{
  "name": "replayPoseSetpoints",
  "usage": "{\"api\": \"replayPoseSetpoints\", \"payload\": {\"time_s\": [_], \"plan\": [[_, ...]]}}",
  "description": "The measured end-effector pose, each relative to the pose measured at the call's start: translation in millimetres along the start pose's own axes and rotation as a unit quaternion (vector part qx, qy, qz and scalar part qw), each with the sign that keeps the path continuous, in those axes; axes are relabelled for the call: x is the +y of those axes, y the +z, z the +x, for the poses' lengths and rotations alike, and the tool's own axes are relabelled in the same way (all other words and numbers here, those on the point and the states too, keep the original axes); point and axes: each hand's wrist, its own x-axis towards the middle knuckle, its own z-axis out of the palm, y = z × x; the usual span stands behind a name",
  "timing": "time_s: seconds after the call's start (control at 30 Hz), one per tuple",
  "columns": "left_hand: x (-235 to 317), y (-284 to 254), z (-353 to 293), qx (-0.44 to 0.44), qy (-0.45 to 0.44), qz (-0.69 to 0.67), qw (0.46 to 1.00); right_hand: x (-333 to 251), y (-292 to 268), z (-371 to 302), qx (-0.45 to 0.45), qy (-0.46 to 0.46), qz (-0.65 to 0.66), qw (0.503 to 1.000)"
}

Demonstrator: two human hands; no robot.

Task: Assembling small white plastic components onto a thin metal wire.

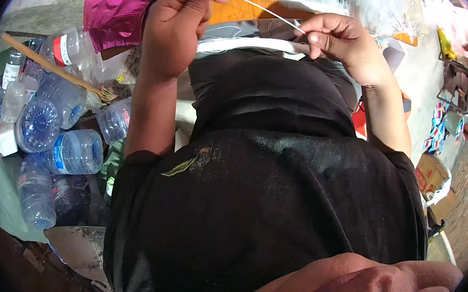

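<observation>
A thin white cord [260, 7] runs taut between my two hands, slanting down from left to right. My left hand [175, 30], raised near the top edge, is closed and pinches the upper end between thumb and finger. Lower and to the right, my right hand [342, 42] grips the other end between thumb and fingertips. Just below the cord, a thicker white strand bundle [241, 43] stretches across above my lap and reaches my right fingers. Whether those fingers also hold the bundle I cannot tell. Fine loose threads lie around it.
An orange wooden tabletop [240, 4] is ahead, with clear plastic packages [381, 5] at its right. Magenta cloth [115, 19] hangs beside my left hand. Several empty plastic bottles [77, 151] and a wooden stick [39, 59] crowd the left. A cardboard box [432, 175] stands at right.
</observation>
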Motion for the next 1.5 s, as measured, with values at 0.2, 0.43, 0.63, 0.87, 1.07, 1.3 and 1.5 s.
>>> {"api": "replayPoseSetpoints", "payload": {"time_s": [0.2, 0.43, 0.63, 0.87, 1.07, 1.3, 1.5], "plan": [[-9.4, -14.4, 0.2, -0.014, 0.022, 0.12, 0.992, 3.7, -4.1, 0.7, -0.073, 0.033, 0.017, 0.997], [-10.4, 66.4, 4.4, -0.069, 0.312, 0.289, 0.902, -1.5, 2.9, 6.0, -0.077, 0.07, 0.298, 0.949], [-36.9, 88.9, 11.5, -0.193, 0.044, 0.029, 0.98, 4.8, 6.7, 10.3, -0.078, 0.09, 0.415, 0.902], [-38.1, 72.4, 13.2, -0.123, 0.073, 0.175, 0.974, 28.3, -2.6, 8.9, -0.136, 0.081, 0.504, 0.849], [-5.2, 81.8, 15.4, -0.059, 0.021, 0.184, 0.981, 41.4, -1.3, 11.2, -0.187, 0.005, 0.539, 0.821], [-11.6, 81.2, 17.0, -0.033, 0.031, 0.216, 0.975, 43.0, -4.8, 8.3, -0.234, -0.048, 0.547, 0.802], [-34.4, 78.0, 8.7, -0.105, 0.111, 0.289, 0.945, 55.2, -10.9, 15.2, -0.202, -0.087, 0.596, 0.773]]}}
